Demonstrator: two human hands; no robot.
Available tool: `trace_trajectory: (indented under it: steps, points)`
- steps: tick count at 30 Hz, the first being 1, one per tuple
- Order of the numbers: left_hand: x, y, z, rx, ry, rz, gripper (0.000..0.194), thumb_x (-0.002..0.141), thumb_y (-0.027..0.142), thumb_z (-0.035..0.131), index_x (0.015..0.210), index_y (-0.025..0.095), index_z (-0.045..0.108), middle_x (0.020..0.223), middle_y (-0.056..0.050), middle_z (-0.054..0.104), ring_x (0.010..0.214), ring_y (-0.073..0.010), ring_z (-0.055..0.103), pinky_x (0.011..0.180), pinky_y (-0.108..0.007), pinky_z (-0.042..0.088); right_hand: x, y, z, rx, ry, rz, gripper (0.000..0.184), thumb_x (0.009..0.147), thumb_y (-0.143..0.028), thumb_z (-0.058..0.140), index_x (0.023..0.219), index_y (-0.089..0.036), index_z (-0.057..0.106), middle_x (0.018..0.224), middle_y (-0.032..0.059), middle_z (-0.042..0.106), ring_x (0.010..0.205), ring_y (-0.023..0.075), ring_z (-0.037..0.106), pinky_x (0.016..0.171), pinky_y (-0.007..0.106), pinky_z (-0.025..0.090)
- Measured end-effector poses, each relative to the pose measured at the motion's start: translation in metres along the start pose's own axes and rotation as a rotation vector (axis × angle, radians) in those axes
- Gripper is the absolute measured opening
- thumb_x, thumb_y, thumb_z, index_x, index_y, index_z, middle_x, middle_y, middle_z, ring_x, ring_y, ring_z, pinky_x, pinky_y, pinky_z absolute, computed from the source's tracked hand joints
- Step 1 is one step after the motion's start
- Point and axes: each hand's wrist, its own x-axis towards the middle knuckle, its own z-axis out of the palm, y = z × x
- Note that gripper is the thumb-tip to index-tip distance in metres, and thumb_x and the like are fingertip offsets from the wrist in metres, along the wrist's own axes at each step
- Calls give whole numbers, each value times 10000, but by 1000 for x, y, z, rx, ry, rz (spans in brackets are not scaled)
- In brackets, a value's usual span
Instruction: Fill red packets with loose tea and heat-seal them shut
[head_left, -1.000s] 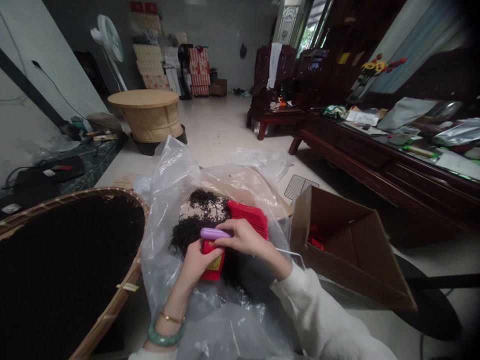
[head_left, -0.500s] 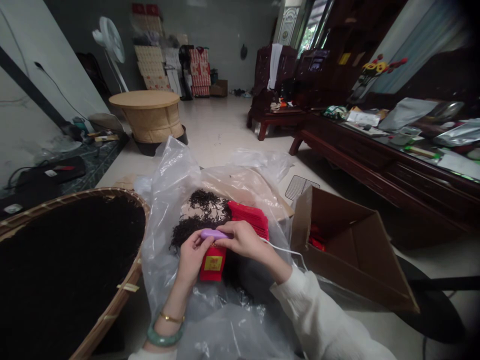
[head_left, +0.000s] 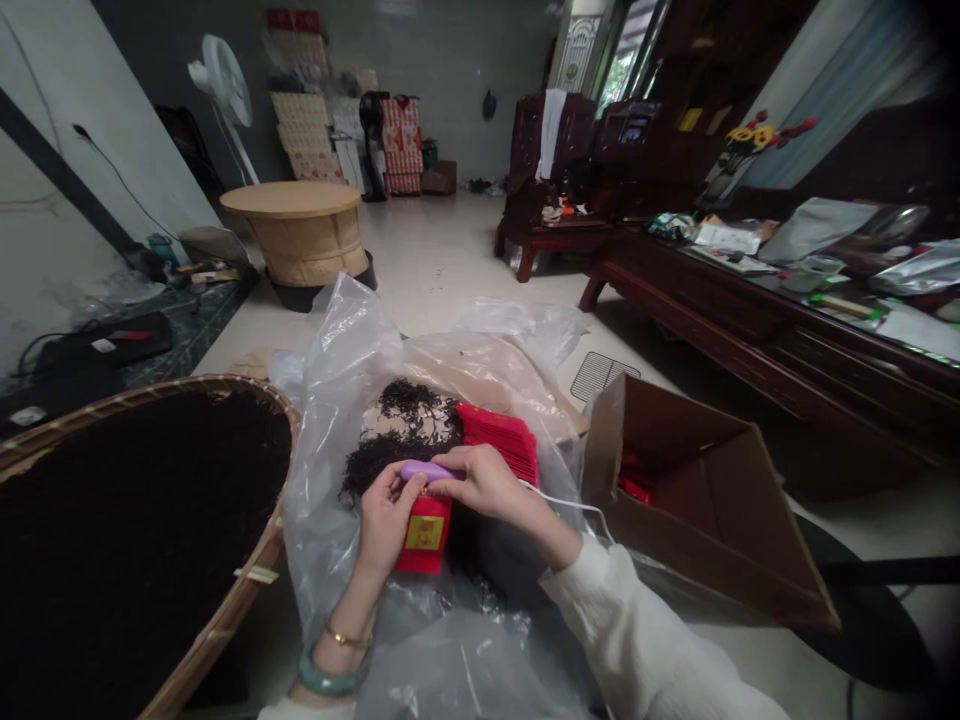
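My right hand is closed round a small purple handheld bag sealer with a white cord. Pinched at the sealer's left end, my left hand also grips the top corner of a red packet with a gold label. The packet hangs below, its top edge at the sealer and partly hidden by my fingers. Behind my hands, dark twisted dried leaves like loose tea lie on a pale surface. A fanned stack of red packets is beside them, just beyond my right hand.
Clear plastic sheeting surrounds the work spot. At left stands a wide woven basket full of dark leaves. An open cardboard box with red packets inside is at right. A dark wooden table and a round-topped bamboo drum stand farther off.
The red packet has swung down slightly, its label now facing me more squarely. Both hands and the purple bag sealer stay nearly in place.
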Motion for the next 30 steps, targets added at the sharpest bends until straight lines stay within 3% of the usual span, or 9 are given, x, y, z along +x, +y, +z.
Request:
trace_trajectory:
  steps: [8, 13, 16, 19, 22, 26, 30]
  points:
    - [1, 5, -2, -91, -86, -168, 567, 508, 362, 862, 998, 130, 694, 981, -91, 758, 903, -239, 705, 819, -328, 539, 1, 9, 3, 58, 25, 14, 195, 844, -339, 698, 955, -186, 742, 835, 25, 720, 754, 163, 624, 641, 227, 375]
    - [1, 8, -2, -163, -49, -266, 698, 471, 387, 876, 1083, 129, 663, 741, -20, 742, 628, -160, 673, 629, -272, 525, 5, 23, -7, 193, 114, 87, 399, 819, -385, 708, 1156, -173, 688, 1021, 52, 731, 860, 213, 656, 726, 274, 458]
    - [2, 6, -2, -173, 18, -274, 561, 481, 449, 859, 916, 144, 680, 662, -4, 715, 545, -138, 630, 548, -245, 491, 6, 34, -13, -44, 188, 177, 418, 827, -373, 701, 1181, -154, 664, 1101, 105, 706, 954, 248, 642, 819, 329, 461]
    - [3, 4, -2, -133, 73, -238, 457, 484, 488, 840, 751, 156, 676, 599, 6, 681, 521, -133, 601, 525, -240, 473, 5, 45, -14, -367, 133, 255, 370, 822, -372, 711, 1111, -144, 682, 1061, 145, 695, 983, 277, 603, 836, 356, 440]
    - [3, 2, -1, -80, 92, -175, 419, 502, 506, 821, 689, 158, 682, 590, 4, 672, 530, -130, 583, 540, -244, 471, 2, 48, -7, -477, 114, 289, 386, 808, -379, 730, 1116, -153, 678, 1087, 166, 672, 1026, 298, 557, 839, 372, 424]
    - [2, 0, 2, -66, 104, -131, 408, 537, 526, 796, 687, 160, 693, 615, 2, 677, 543, -130, 572, 549, -245, 469, -2, 34, 9, -160, 258, 119, 313, 905, -372, 623, 1163, -199, 665, 1068, 111, 677, 983, 232, 573, 856, 353, 431]
    - [0, 1, 3, -36, 81, -104, 404, 572, 538, 775, 691, 159, 702, 626, -1, 674, 559, -134, 568, 539, -233, 451, 0, 15, 31, 197, 265, 15, 179, 824, -358, 720, 850, -181, 730, 814, 38, 687, 750, 162, 604, 688, 267, 454]
